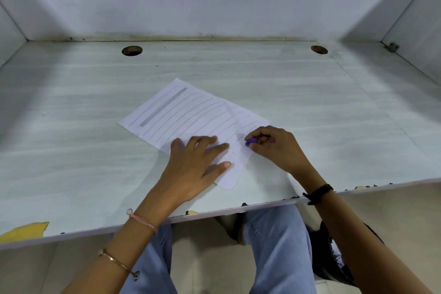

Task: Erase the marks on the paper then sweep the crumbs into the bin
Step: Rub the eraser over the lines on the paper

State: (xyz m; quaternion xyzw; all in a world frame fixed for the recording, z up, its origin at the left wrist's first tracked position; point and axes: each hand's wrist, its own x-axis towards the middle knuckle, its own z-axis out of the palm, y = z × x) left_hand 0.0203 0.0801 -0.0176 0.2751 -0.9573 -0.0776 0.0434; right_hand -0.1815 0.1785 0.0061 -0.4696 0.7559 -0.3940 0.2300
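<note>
**Eraser pinched at the paper's right edge while the other hand pins the sheet**

A sheet of lined paper [191,122] lies flat and skewed on the pale desk [83,150], its long side running from the far left toward the near right. A thick grey pencil bar [163,107] runs along the sheet's far-left part, and thinner pencil lines cross most of the page.

The left hand [198,167] rests palm down on the near part of the paper, fingers spread and flat, holding nothing and pressing the sheet to the desk. Its fingertips point toward the right hand.

The right hand [274,148] sits at the right edge of the paper, curled closed around a small purple eraser [250,142] that is pinched between thumb and fingers. Only the eraser's tip shows, poking out to the left and touching or just above the paper surface; which of the two cannot be told. The eraser lies just beside the left hand's index fingertip, and well apart from the grey bar at the far end of the sheet.

Two round holes [132,50] open in the desk near the back wall. A thin pink band and a gold bracelet circle the left wrist, a dark band the right. Light blue trousers show below the desk's front edge. No bin appears in view.
</note>
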